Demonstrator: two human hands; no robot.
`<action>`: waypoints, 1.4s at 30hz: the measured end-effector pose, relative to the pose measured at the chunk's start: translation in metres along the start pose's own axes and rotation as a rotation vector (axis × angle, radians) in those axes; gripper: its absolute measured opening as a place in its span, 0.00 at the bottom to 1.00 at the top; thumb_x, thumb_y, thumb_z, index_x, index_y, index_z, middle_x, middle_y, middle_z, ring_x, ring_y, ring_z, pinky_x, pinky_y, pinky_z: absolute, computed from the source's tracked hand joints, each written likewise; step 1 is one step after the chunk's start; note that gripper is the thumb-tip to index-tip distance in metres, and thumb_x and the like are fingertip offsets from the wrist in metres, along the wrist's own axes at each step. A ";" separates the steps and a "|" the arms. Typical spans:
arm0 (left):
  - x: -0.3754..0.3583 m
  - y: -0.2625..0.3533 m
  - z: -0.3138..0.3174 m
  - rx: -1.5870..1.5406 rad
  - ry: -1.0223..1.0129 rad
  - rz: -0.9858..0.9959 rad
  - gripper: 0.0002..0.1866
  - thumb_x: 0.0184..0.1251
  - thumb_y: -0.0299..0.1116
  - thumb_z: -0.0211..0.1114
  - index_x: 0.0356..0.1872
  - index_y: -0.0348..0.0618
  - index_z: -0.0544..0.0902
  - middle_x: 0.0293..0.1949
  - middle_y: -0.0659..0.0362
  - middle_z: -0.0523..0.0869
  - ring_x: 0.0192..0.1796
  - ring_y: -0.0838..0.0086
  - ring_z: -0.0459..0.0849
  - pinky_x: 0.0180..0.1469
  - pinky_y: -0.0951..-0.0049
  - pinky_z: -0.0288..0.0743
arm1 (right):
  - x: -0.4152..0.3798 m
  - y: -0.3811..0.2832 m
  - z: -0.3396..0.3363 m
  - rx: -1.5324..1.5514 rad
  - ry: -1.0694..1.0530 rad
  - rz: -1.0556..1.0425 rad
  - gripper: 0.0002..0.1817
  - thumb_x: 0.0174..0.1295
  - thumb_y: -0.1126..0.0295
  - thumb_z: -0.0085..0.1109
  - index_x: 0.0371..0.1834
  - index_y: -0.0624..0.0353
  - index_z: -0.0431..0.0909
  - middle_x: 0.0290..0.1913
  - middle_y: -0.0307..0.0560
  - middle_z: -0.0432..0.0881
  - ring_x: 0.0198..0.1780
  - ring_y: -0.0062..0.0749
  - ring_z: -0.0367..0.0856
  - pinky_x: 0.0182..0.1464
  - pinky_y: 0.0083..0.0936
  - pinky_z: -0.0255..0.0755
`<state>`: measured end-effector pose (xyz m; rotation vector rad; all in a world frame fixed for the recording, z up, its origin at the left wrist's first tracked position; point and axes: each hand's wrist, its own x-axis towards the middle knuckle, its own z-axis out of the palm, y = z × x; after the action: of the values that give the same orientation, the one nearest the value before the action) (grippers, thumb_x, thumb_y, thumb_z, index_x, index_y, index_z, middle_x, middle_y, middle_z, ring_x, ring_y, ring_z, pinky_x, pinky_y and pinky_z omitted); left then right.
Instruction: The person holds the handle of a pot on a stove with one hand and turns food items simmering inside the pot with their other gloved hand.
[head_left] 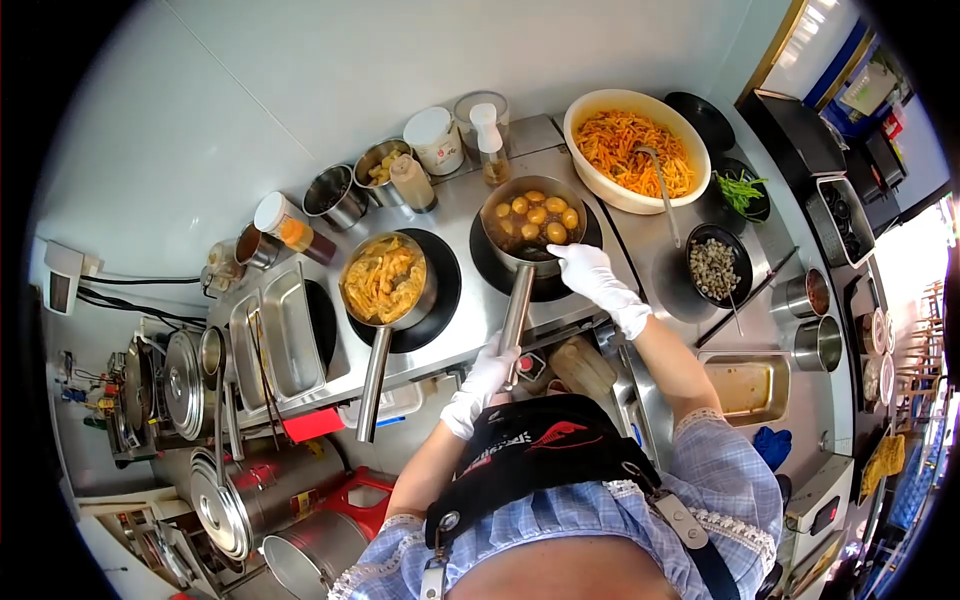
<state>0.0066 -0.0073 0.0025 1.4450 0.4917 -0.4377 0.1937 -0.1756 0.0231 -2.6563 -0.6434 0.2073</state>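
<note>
My left hand [485,380], in a white glove, is wrapped around the long metal handle of a saucepan [522,305]. Brown eggs [536,214] lie in dark liquid inside that pan, over a round black burner plate [590,240]. At the pan's near right rim is my gloved right hand [592,275], its fingertips drawn together over the edge. Whatever those fingers may hold is hidden. Left of it, a second saucepan [385,282] contains yellowish, sauce-coated food, its handle pointing toward me.
Along the wall stand a spray bottle [489,145], a squeeze bottle [412,183] and metal pots [336,197]. A large cream bowl [575,135] holds orange shreds and a ladle [660,185]. A black bowl [743,262] of small greyish pieces sits at right; steel trays [292,330] are at left.
</note>
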 end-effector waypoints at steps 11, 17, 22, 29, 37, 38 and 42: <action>-0.002 0.004 0.001 0.033 0.043 0.012 0.27 0.64 0.34 0.58 0.61 0.32 0.64 0.32 0.61 0.78 0.31 0.80 0.75 0.34 0.81 0.70 | 0.013 0.013 -0.020 -0.064 0.338 0.037 0.17 0.54 0.70 0.51 0.48 0.47 0.79 0.30 0.48 0.78 0.30 0.46 0.79 0.34 0.38 0.73; -0.008 0.013 0.003 -0.005 0.033 -0.029 0.34 0.62 0.35 0.60 0.64 0.25 0.57 0.40 0.57 0.78 0.36 0.78 0.75 0.40 0.80 0.71 | 0.026 0.008 -0.006 -0.071 0.313 0.056 0.19 0.54 0.70 0.50 0.51 0.46 0.77 0.33 0.49 0.79 0.32 0.45 0.80 0.35 0.38 0.73; -0.008 0.013 0.004 0.025 0.048 -0.014 0.34 0.63 0.35 0.59 0.64 0.25 0.56 0.41 0.56 0.78 0.38 0.77 0.75 0.42 0.80 0.70 | 0.048 0.011 0.010 -0.105 0.284 0.069 0.19 0.56 0.68 0.48 0.53 0.45 0.76 0.34 0.49 0.79 0.33 0.45 0.80 0.36 0.38 0.73; -0.001 0.001 0.005 -0.007 0.110 0.023 0.23 0.63 0.35 0.57 0.58 0.41 0.68 0.27 0.61 0.78 0.21 0.79 0.73 0.20 0.78 0.67 | 0.051 0.009 0.006 -0.041 0.251 -0.016 0.19 0.57 0.68 0.48 0.53 0.44 0.76 0.37 0.49 0.80 0.35 0.45 0.80 0.38 0.38 0.73; 0.004 -0.004 0.000 -0.022 0.036 0.015 0.26 0.63 0.35 0.58 0.61 0.38 0.64 0.30 0.58 0.79 0.23 0.78 0.75 0.22 0.78 0.69 | 0.045 0.017 -0.004 0.182 0.234 0.148 0.18 0.57 0.67 0.49 0.52 0.43 0.76 0.42 0.51 0.80 0.43 0.46 0.78 0.47 0.37 0.72; 0.003 -0.003 0.001 -0.032 0.043 0.009 0.27 0.64 0.34 0.57 0.62 0.37 0.62 0.28 0.60 0.78 0.22 0.78 0.74 0.20 0.78 0.69 | 0.045 0.018 -0.003 0.182 0.235 0.150 0.18 0.57 0.67 0.49 0.52 0.43 0.76 0.42 0.51 0.80 0.43 0.46 0.78 0.47 0.37 0.72; 0.001 -0.001 0.001 -0.050 0.022 0.008 0.29 0.65 0.33 0.56 0.65 0.35 0.58 0.24 0.60 0.76 0.18 0.77 0.73 0.18 0.78 0.68 | 0.043 0.011 -0.001 0.122 0.310 0.000 0.18 0.57 0.68 0.49 0.52 0.45 0.76 0.37 0.49 0.80 0.38 0.46 0.79 0.42 0.37 0.73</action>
<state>0.0070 -0.0087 0.0009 1.4048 0.5115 -0.4008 0.2364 -0.1648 0.0171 -2.4977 -0.5109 -0.1581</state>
